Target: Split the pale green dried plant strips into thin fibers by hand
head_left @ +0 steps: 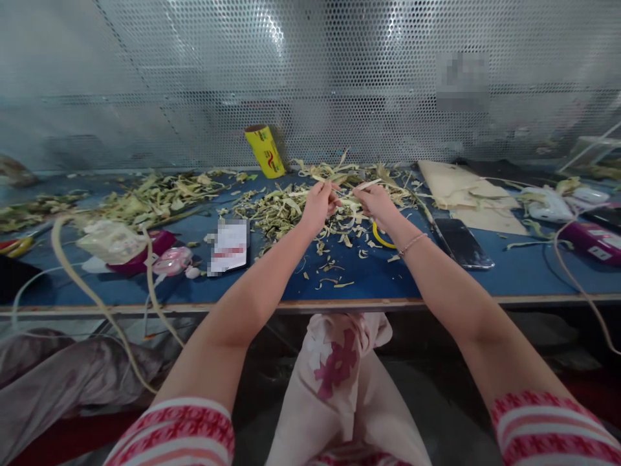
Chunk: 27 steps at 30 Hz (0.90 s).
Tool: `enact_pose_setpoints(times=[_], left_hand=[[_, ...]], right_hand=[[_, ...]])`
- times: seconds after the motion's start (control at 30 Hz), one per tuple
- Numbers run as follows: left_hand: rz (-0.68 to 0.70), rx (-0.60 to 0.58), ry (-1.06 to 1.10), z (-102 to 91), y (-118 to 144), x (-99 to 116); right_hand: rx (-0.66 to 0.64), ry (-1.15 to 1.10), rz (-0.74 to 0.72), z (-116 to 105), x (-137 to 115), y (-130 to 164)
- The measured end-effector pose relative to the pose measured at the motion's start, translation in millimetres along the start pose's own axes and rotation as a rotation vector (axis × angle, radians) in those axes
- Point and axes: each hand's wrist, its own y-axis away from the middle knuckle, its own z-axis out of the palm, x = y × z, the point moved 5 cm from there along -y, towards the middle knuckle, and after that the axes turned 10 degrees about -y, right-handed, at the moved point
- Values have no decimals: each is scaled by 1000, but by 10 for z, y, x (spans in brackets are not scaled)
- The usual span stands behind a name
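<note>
Above a heap of pale green dried leaf scraps (276,213) on the blue bench top, my two hands are close together. The fingers of my left hand (322,200) are pinched at a thin leaf strip; the exact grip is partly hidden by the fingers. My right hand (376,202) is closed between thumb and fingers on a pale, flat leaf strip (367,185). A yellow loop (382,238) lies beneath my right wrist, its rest hidden. Small cut bits (334,265) are scattered nearer the bench edge.
Behind the heap, a yellow cardboard tube (266,154) leans near the perforated metal wall (310,84). A phone (463,243) and brown card (458,188) lie right; a white card (229,246), pink device (173,261) and hose (82,278) are left. Another person's leg (72,382) shows lower left.
</note>
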Motion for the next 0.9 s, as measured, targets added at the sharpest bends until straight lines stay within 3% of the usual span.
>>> enact_pose_setpoints(times=[0.1,0.27,0.43,0.57,0.9], left_hand=[[-15,-68,-63,11,1,7],[126,-65,-173,-13,30,109],[60,-224,121,42,66,110],[-16,-359,225,112,122,98],[-82,-263,245,18,-15,-38]], right_hand=[[12,-58,43,-52,23,-19],[65,-216,96,-75,15,4],[-35,-297,193,-13,42,19],[-79,-270,224,10,46,39],[-134,-327,263,0,90,8]])
